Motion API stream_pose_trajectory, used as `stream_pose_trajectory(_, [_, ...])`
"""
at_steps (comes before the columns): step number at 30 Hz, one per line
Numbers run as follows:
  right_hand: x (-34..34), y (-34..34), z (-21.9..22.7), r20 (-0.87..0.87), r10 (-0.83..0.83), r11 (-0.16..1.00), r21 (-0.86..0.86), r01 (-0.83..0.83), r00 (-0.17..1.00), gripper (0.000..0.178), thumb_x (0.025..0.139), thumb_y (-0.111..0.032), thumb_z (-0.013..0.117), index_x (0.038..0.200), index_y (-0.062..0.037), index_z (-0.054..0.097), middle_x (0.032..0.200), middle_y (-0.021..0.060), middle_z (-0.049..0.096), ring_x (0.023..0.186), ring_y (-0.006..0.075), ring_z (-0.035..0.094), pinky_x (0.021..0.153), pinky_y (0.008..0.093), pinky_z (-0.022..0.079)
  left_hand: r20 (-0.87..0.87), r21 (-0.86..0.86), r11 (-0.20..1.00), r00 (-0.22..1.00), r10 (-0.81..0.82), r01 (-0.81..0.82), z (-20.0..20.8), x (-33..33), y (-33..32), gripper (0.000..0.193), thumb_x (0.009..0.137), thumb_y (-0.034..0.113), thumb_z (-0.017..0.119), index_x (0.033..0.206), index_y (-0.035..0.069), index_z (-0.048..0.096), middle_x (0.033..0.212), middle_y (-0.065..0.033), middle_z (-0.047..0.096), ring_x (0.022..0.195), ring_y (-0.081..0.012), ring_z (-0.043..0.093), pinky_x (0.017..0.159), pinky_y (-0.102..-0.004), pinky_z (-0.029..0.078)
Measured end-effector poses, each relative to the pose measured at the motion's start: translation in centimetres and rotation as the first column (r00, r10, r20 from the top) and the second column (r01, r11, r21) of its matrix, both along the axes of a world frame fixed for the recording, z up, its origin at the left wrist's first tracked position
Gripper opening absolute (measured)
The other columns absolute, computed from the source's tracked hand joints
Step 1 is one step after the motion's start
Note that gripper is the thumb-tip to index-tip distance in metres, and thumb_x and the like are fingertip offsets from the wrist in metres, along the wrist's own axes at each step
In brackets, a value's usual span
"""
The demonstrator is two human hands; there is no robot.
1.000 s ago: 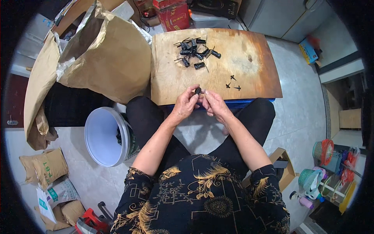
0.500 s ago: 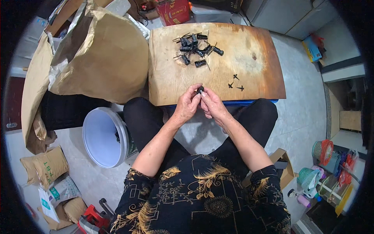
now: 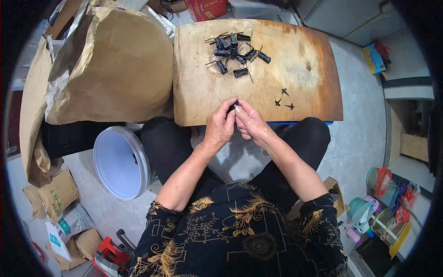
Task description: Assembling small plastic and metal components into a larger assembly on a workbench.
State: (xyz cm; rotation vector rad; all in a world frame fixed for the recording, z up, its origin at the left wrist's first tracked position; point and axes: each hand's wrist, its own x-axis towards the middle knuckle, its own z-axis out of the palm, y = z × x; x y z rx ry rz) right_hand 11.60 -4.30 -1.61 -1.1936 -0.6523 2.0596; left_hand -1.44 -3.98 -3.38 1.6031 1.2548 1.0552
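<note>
Partly hidden — black part (image 3: 233, 106) between both hands (image 3: 220, 124) (image 3: 251, 123)

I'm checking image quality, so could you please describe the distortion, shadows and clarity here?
Head view: corners are black, and the brown rectangular wooden board has bowed edges; same head view: a soft shadow darkens the pale grey tiled floor between the black trouser legs; also head view: the small black part at the bare left hand and right hand is too covered for detail.
</note>
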Motion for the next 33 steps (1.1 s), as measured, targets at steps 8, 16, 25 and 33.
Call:
stream_pose_trajectory(8, [3.2,6.4,-3.9,0.641,-0.145,0.642,0.641,-0.421,0.754,0.033,0.085,-0.036,0.055,0.098,-0.0061,0.053,0.065,0.0027,0.057,0.053,0.0172,0.053,0.048,0.0300,0.043,0.535,-0.587,0.791,0.816,0.218,0.173,0.6,-0.9,2.1,0.033,0.089,0.007,0.044,0.122,0.008,0.042,0.085,-0.0075,0.057,0.074,-0.0191,0.062,0.064,-0.0287,0.053])
stream_pose_trajectory(16, [4.3,9.3,-5.5,0.892,-0.430,0.738,0.437,-0.514,0.142,0.026,0.078,-0.028,0.057,0.077,-0.0014,0.055,0.069,0.0213,0.059,0.071,0.0393,0.058,0.065,0.0474,0.045,0.547,-0.688,0.705,0.762,0.348,0.172,-0.6,-1.9,1.9,0.010,0.091,0.020,0.047,0.094,0.010,0.046,0.072,-0.0033,0.052,0.061,-0.0135,0.057,0.054,-0.0247,0.049])
stream_pose_trajectory(25, [3.9,3.5,-2.0,0.627,0.006,0.951,0.238,-0.199,0.779,0.020,0.082,-0.028,0.056,0.073,-0.0097,0.057,0.059,-0.0019,0.052,0.043,0.0080,0.044,0.038,0.0220,0.033,-0.168,0.028,0.993,0.978,0.120,-0.117,-0.5,-0.9,-0.4,0.033,0.081,0.006,0.050,0.113,0.005,0.040,0.080,-0.0131,0.052,0.064,-0.0279,0.055,0.057,-0.0371,0.046])
stream_pose_trajectory(33, [4.2,-3.5,0.4,0.194,0.262,0.965,-0.079,-0.251,0.945,0.016,0.083,-0.021,0.055,0.072,-0.0109,0.051,0.057,-0.0030,0.047,0.040,0.0055,0.036,0.035,0.0210,0.028,-0.458,0.132,0.945,0.864,-0.211,0.300,1.7,-0.5,-3.1,0.068,0.069,0.000,0.060,0.130,0.011,0.031,0.098,-0.0160,0.051,0.088,-0.0346,0.055,0.073,-0.0395,0.047])
